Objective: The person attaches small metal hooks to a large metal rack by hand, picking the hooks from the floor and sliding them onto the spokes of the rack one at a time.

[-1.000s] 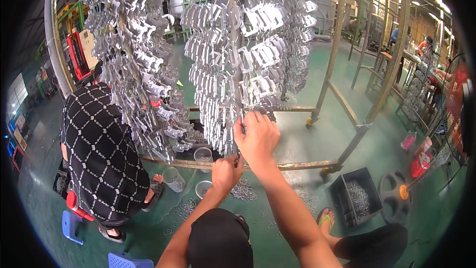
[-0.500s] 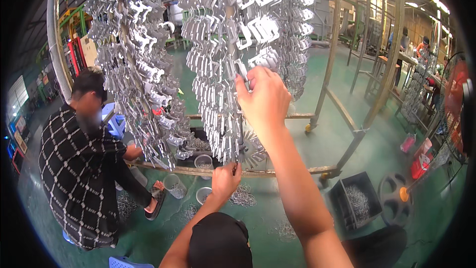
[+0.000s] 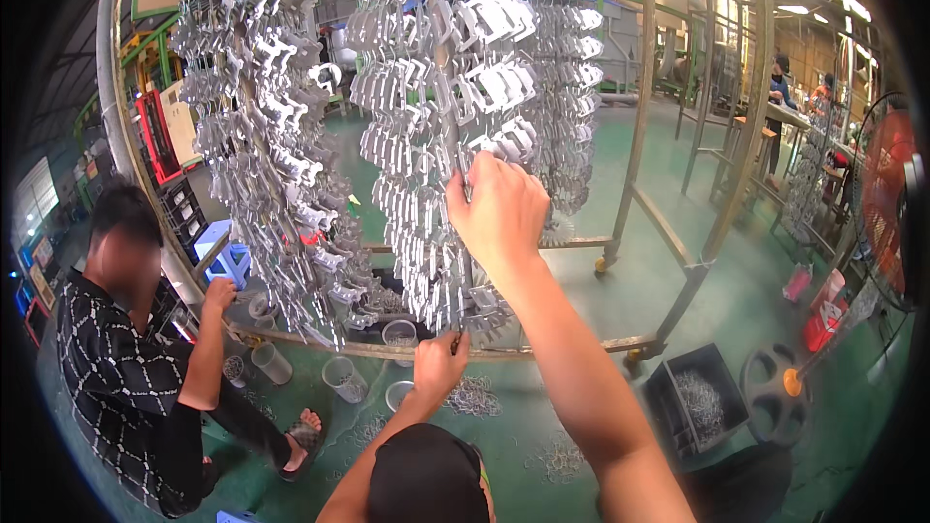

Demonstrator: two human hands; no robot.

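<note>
Rows of shiny silver metal brackets (image 3: 412, 165) hang on thin hooks around an upright rod (image 3: 441, 58) in front of me. My right hand (image 3: 502, 213) is raised at the middle rows, thumb and fingers closed around a bracket that they mostly hide. Lower down, my left hand (image 3: 441, 366) is closed on the rod's bottom end, just below the lowest brackets. A second hanging bunch of brackets (image 3: 276, 136) stands to the left, and another bunch (image 3: 572, 107) shows behind on the right.
A metal frame (image 3: 542, 351) surrounds the bunches. On the floor are clear tubs (image 3: 344, 378), loose hooks (image 3: 475, 395) and a black crate (image 3: 659, 397) of small metal pieces. A co-worker (image 3: 126, 358) sits at left, near a blue stool (image 3: 225, 257). A fan (image 3: 886, 203) stands right.
My right hand has shifted slightly left and down along the brackets; my left hand stays at the rod's bottom. The co-worker has leaned back to the left, raising a hand.
</note>
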